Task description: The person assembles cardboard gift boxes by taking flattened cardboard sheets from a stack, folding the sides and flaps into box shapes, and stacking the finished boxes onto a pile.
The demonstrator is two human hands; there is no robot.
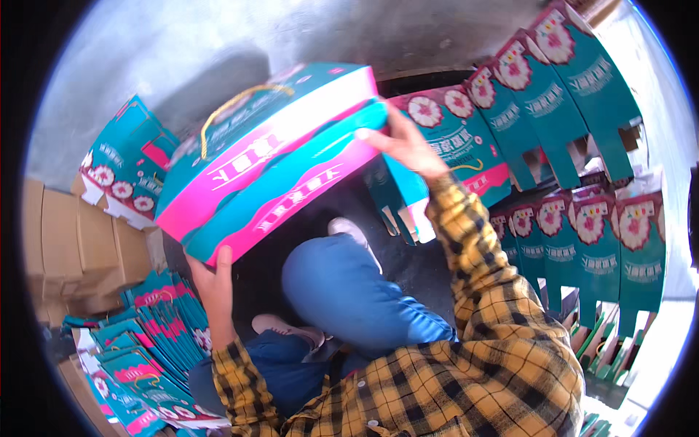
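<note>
Up in front of me, tilted with its right end higher, is a teal and pink gift box [251, 156] with a yellow cord handle on top. Along its near side runs a second teal and pink panel; whether that is a flap or another box, I cannot tell. My left hand [212, 280] grips the lower left corner, thumb on the near face. At the upper right end, my right hand [409, 142] holds the other corner, its thumb on the near side and the other fingers partly hidden. The box is slightly blurred.
Rows of teal boxes [542, 109] stand on the right, with more boxes [601, 237] below them. Another printed box [120, 164] is at the left, above brown cartons [76, 233]. Flat folded boxes [145, 349] are stacked lower left. My bent knee [342, 291] is beneath the held box.
</note>
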